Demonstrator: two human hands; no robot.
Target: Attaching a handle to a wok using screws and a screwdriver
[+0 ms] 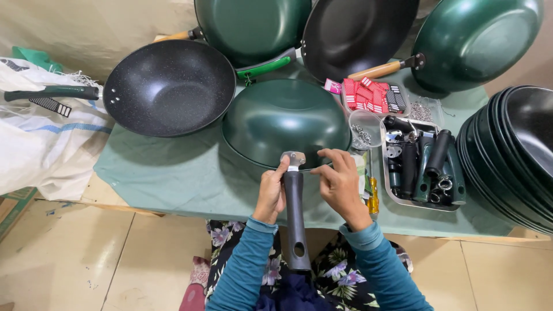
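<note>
My left hand [271, 194] grips a dark grey pan handle [296, 219] near its metal bracket end, holding it upright against the rim of an upturned green wok [285, 118]. The handle's hole end points down toward my lap. My right hand [341, 184] pinches at the wok's rim just right of the bracket, fingers together; whatever small part is in them is too tiny to tell.
A metal tray [389, 193] of black and green handles sits at right, beside a stack of dark woks [512, 155]. Further woks [168, 86] lie behind on the green cloth [173, 173]. Also a small cup of screws [364, 129], red packets [368, 95], a yellow screwdriver [373, 198], and a white sack [40, 132] at left.
</note>
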